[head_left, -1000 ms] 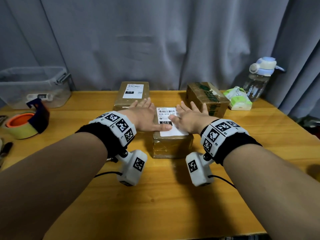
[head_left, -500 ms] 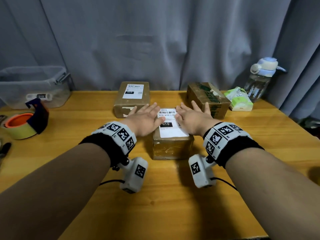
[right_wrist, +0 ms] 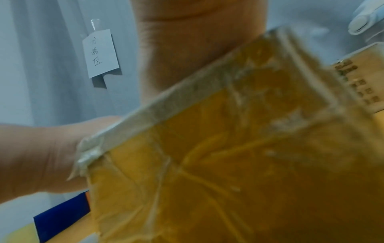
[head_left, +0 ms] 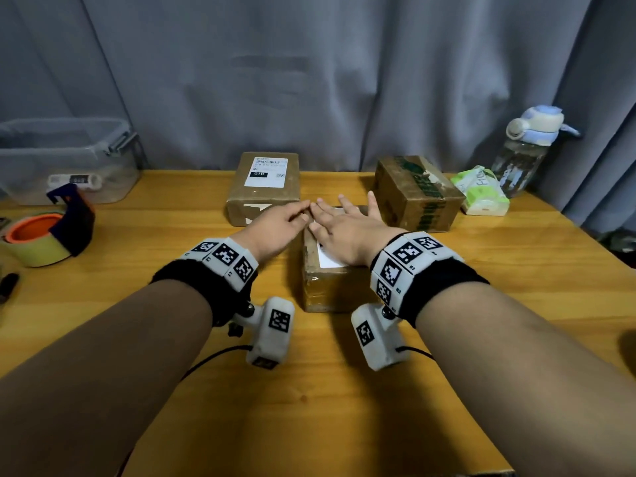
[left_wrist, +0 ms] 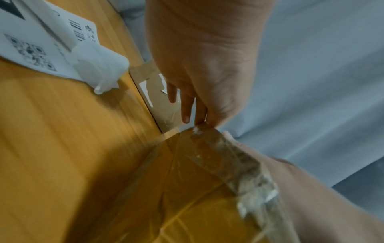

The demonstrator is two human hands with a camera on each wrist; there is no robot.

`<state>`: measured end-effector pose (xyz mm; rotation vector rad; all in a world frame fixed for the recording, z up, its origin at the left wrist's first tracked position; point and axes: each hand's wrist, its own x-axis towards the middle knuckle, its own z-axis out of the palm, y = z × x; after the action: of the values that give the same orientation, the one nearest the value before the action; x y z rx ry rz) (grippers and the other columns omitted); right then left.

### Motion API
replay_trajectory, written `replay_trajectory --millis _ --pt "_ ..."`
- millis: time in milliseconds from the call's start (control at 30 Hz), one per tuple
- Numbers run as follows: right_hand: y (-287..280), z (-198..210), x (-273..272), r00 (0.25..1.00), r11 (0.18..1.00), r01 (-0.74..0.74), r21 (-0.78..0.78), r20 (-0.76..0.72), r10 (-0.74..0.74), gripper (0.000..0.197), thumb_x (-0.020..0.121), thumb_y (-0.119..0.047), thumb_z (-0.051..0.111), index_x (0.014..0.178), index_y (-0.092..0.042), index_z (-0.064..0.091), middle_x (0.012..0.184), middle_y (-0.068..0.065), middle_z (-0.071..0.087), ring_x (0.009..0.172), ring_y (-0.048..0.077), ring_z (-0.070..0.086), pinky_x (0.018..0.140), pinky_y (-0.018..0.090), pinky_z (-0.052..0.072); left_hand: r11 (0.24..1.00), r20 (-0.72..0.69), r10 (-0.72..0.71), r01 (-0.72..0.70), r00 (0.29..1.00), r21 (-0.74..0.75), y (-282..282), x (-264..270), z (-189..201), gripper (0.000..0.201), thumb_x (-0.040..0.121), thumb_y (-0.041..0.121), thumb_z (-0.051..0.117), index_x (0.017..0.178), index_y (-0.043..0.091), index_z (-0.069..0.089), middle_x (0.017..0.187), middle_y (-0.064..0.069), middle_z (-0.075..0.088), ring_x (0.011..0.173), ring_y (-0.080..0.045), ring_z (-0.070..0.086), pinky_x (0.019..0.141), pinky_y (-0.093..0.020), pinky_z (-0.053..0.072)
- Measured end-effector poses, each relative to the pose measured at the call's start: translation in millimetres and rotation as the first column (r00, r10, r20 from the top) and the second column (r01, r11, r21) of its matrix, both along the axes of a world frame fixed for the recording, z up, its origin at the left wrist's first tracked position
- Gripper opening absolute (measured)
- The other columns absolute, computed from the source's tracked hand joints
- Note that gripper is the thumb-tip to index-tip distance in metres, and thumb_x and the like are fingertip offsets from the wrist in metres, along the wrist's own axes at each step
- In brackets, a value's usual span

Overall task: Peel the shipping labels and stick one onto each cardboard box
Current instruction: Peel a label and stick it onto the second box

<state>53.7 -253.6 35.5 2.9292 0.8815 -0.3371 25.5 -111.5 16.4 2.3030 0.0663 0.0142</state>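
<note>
The near cardboard box (head_left: 330, 290) stands mid-table, and a white shipping label (head_left: 328, 259) on its top is mostly covered. My right hand (head_left: 344, 225) lies flat on that label with spread fingers. My left hand (head_left: 275, 225) reaches over the box's far left corner with straight fingers, its tips meeting the right hand's. A second box (head_left: 263, 197) behind it carries a label (head_left: 265, 172). A third box (head_left: 416, 194), with green tape, shows no label. In the left wrist view the left hand (left_wrist: 197, 82) hovers at the near box's (left_wrist: 197, 189) edge. The right wrist view is blurred, filled by the box (right_wrist: 207, 164).
A clear plastic bin (head_left: 65, 160) and a tape dispenser (head_left: 44, 235) sit at the left. A tissue pack (head_left: 481, 191) and a water bottle (head_left: 526, 149) stand at the back right. A grey curtain hangs behind the wooden table (head_left: 309, 390).
Both hands slid forward along the label toward the box's far edge and closed together. They now cover most of the label.
</note>
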Motion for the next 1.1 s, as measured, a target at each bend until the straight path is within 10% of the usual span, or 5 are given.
replay_trajectory --millis 300,500,733,1100 --pt "-37.8 0.1 15.3 0.994 0.994 0.109 0.030 -0.008 -0.109 0.056 0.097 -0.052 0.003 0.151 -0.034 0.000 0.159 -0.015 -0.007 0.147 0.020 -0.013 0.108 0.058 -0.023 0.965 -0.072 -0.025 0.042 0.997 0.257 -3.2 2.5 5.8 0.048 0.101 0.028 0.032 0.146 0.015 0.026 0.154 -0.008 0.026 0.141 -0.024 0.028 0.115 -0.030 0.019" --pt "-53.2 0.5 14.6 0.979 0.979 0.202 0.043 -0.017 -0.201 0.055 0.098 -0.052 0.006 0.150 -0.037 -0.001 0.158 -0.009 -0.017 0.147 0.024 -0.015 0.110 0.060 -0.018 0.797 0.046 -0.060 0.020 0.997 0.604 -15.8 5.1 18.1 0.048 0.098 0.022 0.035 0.146 0.026 0.028 0.159 0.004 0.008 0.144 -0.022 0.018 0.116 -0.045 0.015" --pt "-39.0 -1.3 10.9 1.000 0.983 -0.008 0.185 -0.008 0.010 0.054 0.102 -0.028 0.026 0.153 -0.022 0.008 0.161 -0.005 0.004 0.148 0.013 0.002 0.118 0.050 -0.008 0.787 -0.125 -0.253 0.279 0.960 0.551 -30.0 7.4 17.2 0.061 0.097 0.045 0.035 0.148 0.017 0.020 0.157 -0.003 0.018 0.146 -0.017 0.014 0.119 -0.034 0.013" --pt "-48.1 2.3 4.0 0.996 0.992 0.021 0.124 -0.094 -0.010 0.065 0.098 -0.051 0.027 0.152 -0.021 0.005 0.161 -0.005 -0.002 0.148 0.012 -0.005 0.117 0.052 -0.009 0.604 -0.384 -0.200 0.422 0.901 0.676 -35.4 0.0 28.9 0.108 0.073 0.079 0.036 0.148 0.019 -0.013 0.158 0.001 -0.017 0.146 -0.017 -0.011 0.118 -0.051 -0.002"
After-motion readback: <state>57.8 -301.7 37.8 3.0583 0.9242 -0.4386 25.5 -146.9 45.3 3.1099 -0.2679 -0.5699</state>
